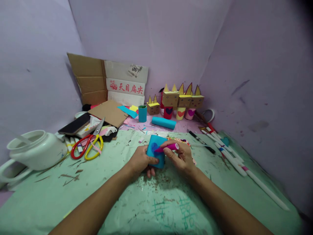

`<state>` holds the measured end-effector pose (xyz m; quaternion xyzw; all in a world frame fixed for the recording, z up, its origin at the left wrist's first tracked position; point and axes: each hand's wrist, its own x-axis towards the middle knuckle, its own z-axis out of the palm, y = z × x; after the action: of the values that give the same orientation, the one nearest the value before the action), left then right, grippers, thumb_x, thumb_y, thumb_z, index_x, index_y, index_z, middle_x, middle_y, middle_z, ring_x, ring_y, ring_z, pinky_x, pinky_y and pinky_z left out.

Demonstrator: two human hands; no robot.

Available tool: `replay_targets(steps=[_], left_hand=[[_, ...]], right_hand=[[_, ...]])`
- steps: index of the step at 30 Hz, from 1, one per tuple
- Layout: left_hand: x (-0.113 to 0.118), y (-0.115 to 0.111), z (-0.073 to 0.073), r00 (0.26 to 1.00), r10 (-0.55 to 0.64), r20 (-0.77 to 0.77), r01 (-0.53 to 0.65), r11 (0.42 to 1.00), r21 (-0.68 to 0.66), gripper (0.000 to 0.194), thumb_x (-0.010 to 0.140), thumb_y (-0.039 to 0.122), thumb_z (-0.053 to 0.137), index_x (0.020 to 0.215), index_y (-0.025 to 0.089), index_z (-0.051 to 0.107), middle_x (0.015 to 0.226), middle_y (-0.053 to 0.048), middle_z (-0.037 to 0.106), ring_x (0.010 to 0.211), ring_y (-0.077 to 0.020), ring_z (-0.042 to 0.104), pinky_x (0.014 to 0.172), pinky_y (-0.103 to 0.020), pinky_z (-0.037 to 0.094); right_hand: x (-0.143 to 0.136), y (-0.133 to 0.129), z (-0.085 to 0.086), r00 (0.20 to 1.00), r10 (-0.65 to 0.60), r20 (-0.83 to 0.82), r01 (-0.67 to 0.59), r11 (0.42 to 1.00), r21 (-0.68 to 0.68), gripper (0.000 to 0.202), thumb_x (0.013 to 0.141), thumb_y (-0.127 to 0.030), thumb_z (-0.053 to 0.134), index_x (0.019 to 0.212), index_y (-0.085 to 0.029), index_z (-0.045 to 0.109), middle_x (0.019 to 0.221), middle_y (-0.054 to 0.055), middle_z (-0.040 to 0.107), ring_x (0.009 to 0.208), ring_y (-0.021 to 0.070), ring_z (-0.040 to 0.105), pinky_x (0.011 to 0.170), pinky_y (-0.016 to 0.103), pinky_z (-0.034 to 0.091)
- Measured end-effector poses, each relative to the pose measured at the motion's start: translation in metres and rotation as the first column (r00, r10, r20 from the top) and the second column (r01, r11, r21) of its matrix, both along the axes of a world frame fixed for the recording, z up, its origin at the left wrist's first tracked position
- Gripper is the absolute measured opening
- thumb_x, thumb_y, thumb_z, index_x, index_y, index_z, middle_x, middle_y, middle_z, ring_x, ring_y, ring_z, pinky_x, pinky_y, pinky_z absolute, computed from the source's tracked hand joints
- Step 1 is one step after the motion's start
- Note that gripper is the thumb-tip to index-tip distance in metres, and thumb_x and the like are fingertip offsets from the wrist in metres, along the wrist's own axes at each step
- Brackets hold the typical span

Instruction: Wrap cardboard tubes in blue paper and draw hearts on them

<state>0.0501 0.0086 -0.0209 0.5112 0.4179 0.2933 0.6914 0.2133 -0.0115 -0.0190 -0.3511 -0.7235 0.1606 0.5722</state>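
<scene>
My left hand [140, 161] grips a blue paper-covered tube [160, 162], its thumb across the front and its other fingers underneath. A dark blue heart-like patch [154, 147] is drawn on the tube's face. Pinched in my right hand [183, 158] is a magenta marker [172, 147], its tip at the patch. The tube is held tilted above the green table cover [117, 202]. Behind it lies another blue tube [163, 123], and a blue cup-like tube [142, 114] stands upright to its left.
Cardboard-headed figures [184, 101] stand at the back. Scissors with red and yellow handles [89, 147] lie left, near a white pot [36, 150] and a phone [74, 124]. Several markers [231, 156] lie along the right. An opened cardboard box [110, 81] leans against the wall.
</scene>
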Motion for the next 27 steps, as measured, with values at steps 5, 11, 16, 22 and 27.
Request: replay_targets(steps=[5, 11, 16, 22, 27], left_hand=[[-0.001, 0.000, -0.001, 1.000, 0.000, 0.017, 0.000, 1.000, 0.006, 0.034, 0.057, 0.018, 0.066, 0.088, 0.013, 0.054, 0.049, 0.000, 0.062, 0.030, -0.0129, 0.053, 0.026, -0.019, 0.037], [0.000, 0.000, -0.002, 0.999, 0.031, 0.030, -0.031, 0.999, 0.007, 0.038, 0.055, 0.018, 0.068, 0.090, 0.013, 0.054, 0.053, -0.001, 0.064, 0.032, -0.0131, 0.054, 0.027, -0.020, 0.037], [-0.002, 0.003, -0.003, 0.981, 0.168, 0.099, -0.168, 0.986, -0.010, 0.033, 0.055, 0.022, 0.074, 0.081, 0.014, 0.054, 0.054, -0.001, 0.064, 0.040, -0.0135, 0.057, 0.036, -0.022, 0.044], [-0.006, 0.007, -0.001, 0.959, 0.239, 0.150, -0.242, 0.970, 0.001, 0.031, 0.050, 0.012, 0.068, 0.078, 0.013, 0.055, 0.056, -0.003, 0.067, 0.044, -0.0130, 0.058, 0.047, -0.025, 0.047], [-0.006, 0.006, 0.002, 0.948, 0.246, 0.201, -0.252, 0.968, 0.002, 0.041, 0.045, 0.006, 0.061, 0.086, 0.011, 0.058, 0.071, -0.007, 0.070, 0.061, -0.0169, 0.064, 0.055, -0.027, 0.050]], right_hand=[[0.001, 0.001, 0.000, 1.000, -0.022, -0.013, 0.022, 1.000, -0.006, 0.015, 0.085, -0.021, 0.057, 0.080, -0.020, 0.071, 0.075, 0.004, 0.073, 0.068, 0.0177, 0.067, 0.063, 0.029, 0.051], [0.000, 0.001, -0.004, 1.000, -0.009, -0.025, 0.007, 0.996, -0.088, 0.014, 0.083, -0.025, 0.059, 0.076, -0.021, 0.071, 0.070, 0.002, 0.071, 0.064, 0.0171, 0.065, 0.062, 0.029, 0.051], [-0.002, 0.007, -0.003, 0.888, -0.161, -0.431, 0.050, 0.965, -0.257, 0.021, 0.085, -0.036, 0.059, 0.098, -0.021, 0.067, 0.068, 0.000, 0.067, 0.055, 0.0132, 0.058, 0.054, 0.027, 0.049], [-0.001, 0.020, -0.010, 0.849, -0.178, -0.498, -0.073, 0.893, -0.444, 0.037, 0.070, -0.031, 0.070, 0.106, -0.022, 0.063, 0.089, 0.004, 0.071, 0.076, 0.0189, 0.067, 0.070, 0.034, 0.053], [-0.006, 0.026, -0.022, 0.889, -0.080, -0.451, -0.174, 0.852, -0.493, 0.046, 0.060, -0.020, 0.070, 0.106, -0.024, 0.062, 0.093, 0.004, 0.072, 0.086, 0.0213, 0.068, 0.080, 0.039, 0.053]])
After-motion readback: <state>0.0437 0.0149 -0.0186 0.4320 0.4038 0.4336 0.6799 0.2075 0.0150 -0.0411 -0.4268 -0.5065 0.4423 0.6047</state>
